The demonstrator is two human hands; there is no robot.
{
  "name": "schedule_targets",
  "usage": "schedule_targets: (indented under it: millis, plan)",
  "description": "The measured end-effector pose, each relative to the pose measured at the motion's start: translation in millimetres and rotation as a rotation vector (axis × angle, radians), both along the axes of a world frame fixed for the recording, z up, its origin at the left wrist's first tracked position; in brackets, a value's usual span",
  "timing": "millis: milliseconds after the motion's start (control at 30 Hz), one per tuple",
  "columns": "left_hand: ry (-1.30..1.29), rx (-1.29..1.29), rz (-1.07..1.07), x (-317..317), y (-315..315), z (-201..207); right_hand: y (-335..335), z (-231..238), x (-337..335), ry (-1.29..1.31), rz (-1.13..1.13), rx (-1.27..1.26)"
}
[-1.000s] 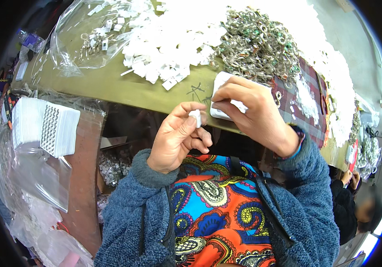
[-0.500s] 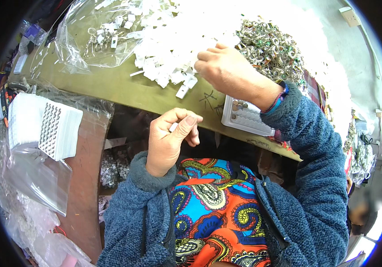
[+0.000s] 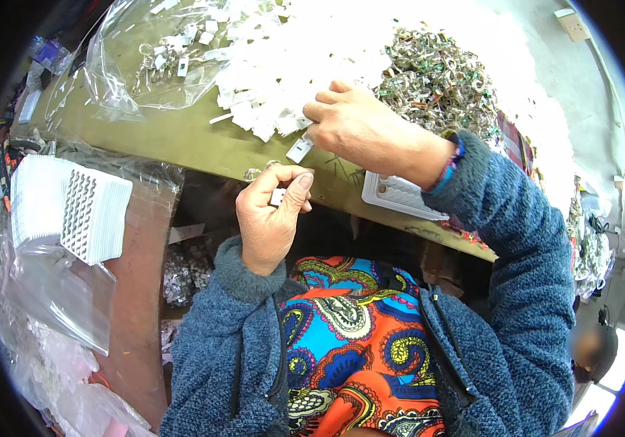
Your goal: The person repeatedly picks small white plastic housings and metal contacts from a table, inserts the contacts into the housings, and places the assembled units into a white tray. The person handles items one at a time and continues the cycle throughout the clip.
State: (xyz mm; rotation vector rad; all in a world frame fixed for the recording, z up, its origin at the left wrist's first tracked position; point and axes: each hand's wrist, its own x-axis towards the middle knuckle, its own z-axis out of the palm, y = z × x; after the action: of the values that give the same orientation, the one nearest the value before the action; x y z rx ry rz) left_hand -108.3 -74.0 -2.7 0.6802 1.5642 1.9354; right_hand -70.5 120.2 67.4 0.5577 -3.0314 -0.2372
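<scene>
One white plastic piece [image 3: 277, 197], probably light, stiff, best held edgewise, sat pinched in the left hand [image 3: 264, 213]; the right hand [image 3: 349, 127], toward one o'clock, curled, its contents unclear.

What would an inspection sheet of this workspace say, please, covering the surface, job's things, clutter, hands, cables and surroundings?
Surface: olive-green worktable, dark marks near the white tray.
Job's things: small white piece in the left hand; metal rings just beyond that hand; heap of white pieces; heap of metal parts.
Clutter: clear plastic bag with small parts, upper left; stacked white trays and clear plastic sheet, left.
Hands: left fingers closed on the small white piece; right hand at the edge of the white heap, its grip hidden.
Cables: pale cord or conduit on the wall, right.
Surroundings: pale wall; another person, partly visible, right.
</scene>
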Motion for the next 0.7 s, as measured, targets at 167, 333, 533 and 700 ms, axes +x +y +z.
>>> schedule_targets:
  millis: [167,333,533,700]
  plan:
    - [-0.142,0.05,0.016,1.7,-4.0,0.5,0.2,5.4,-0.8,-0.048,-0.138,-0.242]
    - [-0.251,0.091,-0.019,9.2,-1.5,3.9,-22.9,32.0,37.4,-0.286,-0.532,-0.744]
    - [-0.31,0.165,-0.133,23.7,6.4,7.3,-54.3,20.5,77.9,0.018,-0.47,-0.803]
    - [-0.314,0.13,-0.221,18.8,4.5,1.7,-36.6,14.0,102.9,0.113,-0.509,-0.942]
